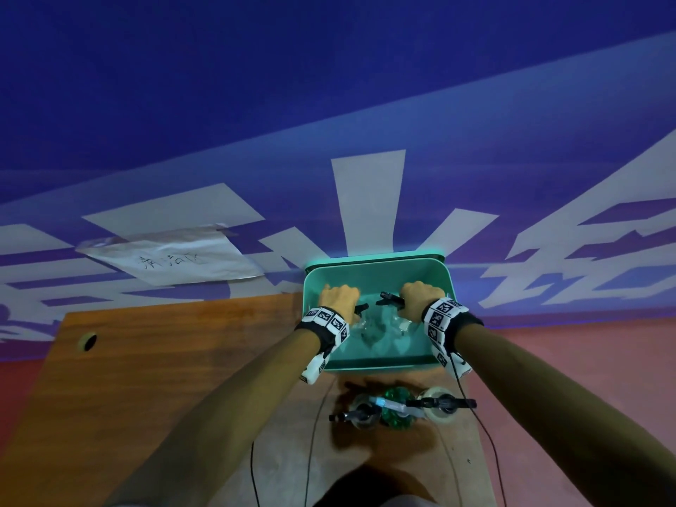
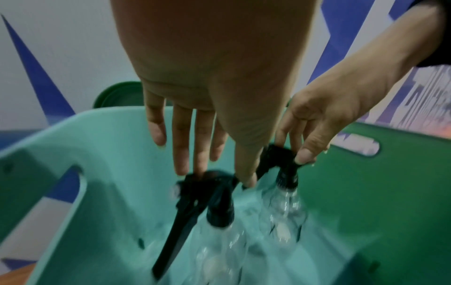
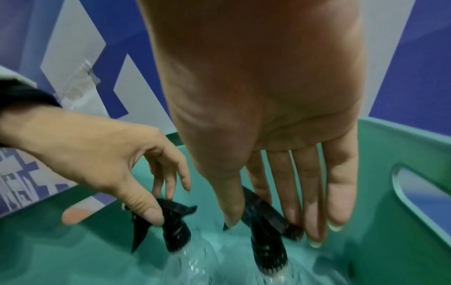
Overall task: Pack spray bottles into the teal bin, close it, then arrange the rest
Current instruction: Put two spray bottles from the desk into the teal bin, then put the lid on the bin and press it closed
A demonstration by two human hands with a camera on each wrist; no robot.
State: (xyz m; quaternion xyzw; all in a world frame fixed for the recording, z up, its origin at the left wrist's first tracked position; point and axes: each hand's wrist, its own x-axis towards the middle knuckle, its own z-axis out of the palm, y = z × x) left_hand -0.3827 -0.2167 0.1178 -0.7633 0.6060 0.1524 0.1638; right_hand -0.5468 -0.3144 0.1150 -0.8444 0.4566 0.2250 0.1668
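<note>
On the left, the left hand (image 1: 338, 296) reaches down into the teal bin (image 1: 373, 365), thumb and fingertips pinched on the black trigger head of a clear spray bottle (image 2: 219, 241). The other fingers (image 2: 180, 146) hang nearly straight, so it is a light fingertip grip, not a full wrap. The bottle stands upright inside the bin, its long black trigger pointing down toward the bin's left wall.

Just beside it stands a second clear bottle (image 3: 268, 250), also upright. The right hand (image 1: 417, 296) holds its black sprayer head between thumb and fingers in the same loose pinch, with the outer fingers straight.

Both bottles look empty, so they are probably very light and easy to tip. The thin clear plastic is likely to dent if squeezed and looks smooth, perhaps slippery. The ribbed black collar and sprayer head are stiff and offer the surest hold, though the trigger itself can hinge and snag on a neighbour.

The bin's lid (image 1: 376, 257) appears to lean behind the back rim. On the wooden table (image 1: 175, 360) in front of the bin, three more bottles wait close together: a clear one (image 1: 360, 415), a green one (image 1: 397, 408) and another clear one (image 1: 440, 404) on the right.
</note>
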